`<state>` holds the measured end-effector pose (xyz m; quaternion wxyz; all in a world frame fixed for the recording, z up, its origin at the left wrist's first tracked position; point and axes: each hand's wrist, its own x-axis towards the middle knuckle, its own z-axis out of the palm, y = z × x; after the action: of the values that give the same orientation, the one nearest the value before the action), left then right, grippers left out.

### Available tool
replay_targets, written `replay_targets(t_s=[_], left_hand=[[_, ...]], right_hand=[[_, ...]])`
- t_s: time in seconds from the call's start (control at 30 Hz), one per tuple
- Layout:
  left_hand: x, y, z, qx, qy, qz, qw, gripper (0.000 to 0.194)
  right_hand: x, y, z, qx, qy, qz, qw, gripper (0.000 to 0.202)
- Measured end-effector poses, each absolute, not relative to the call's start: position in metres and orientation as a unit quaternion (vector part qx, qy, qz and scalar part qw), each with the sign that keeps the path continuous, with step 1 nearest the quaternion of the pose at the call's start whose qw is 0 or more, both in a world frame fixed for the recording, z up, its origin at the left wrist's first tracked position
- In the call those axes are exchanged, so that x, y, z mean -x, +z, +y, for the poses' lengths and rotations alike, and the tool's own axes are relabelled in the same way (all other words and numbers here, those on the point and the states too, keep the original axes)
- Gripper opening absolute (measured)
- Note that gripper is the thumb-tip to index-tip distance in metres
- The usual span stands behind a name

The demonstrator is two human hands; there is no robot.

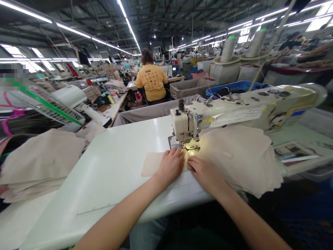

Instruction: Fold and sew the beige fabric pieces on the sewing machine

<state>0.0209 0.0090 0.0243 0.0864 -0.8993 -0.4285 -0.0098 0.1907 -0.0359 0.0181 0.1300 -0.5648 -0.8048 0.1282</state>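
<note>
A small beige fabric piece [151, 164] lies on the white sewing table, its right part running under my hands near the presser foot. My left hand [171, 162] lies palm down on this piece, fingers flat and pointing at the needle area. Close beside it, my right hand [204, 171] pinches the near edge of the fabric with bent fingers; the fingertips are partly hidden. The head of a sewing machine [182, 126] stands just beyond both hands, its lamp lighting the metal guide [193, 147]. Right of the needle, a stack of beige fabric panels [241, 156] drapes over the table's front edge.
Another pile of beige panels [41, 159] sits at the left. Behind the table are a grey cloth bin [156, 110] and a blue basket [235, 86]. A person in a yellow shirt [152, 81] sits farther off, back turned. Thread cones [228, 48] stand at the right.
</note>
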Motion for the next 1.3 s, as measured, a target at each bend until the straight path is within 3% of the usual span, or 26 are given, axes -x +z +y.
replay_targets(t_s=[1.03, 1.3], left_hand=[[-0.017, 0.026, 0.013, 0.907, -0.038, -0.416, 0.061, 0.035], [-0.012, 0.019, -0.014, 0.940, -0.057, -0.337, 0.009, 0.021]], right_hand=[[-0.190, 0.026, -0.032, 0.573, 0.127, -0.801, 0.123, 0.029], [-0.194, 0.021, -0.047, 0.565, 0.133, -0.809, 0.096, 0.036]])
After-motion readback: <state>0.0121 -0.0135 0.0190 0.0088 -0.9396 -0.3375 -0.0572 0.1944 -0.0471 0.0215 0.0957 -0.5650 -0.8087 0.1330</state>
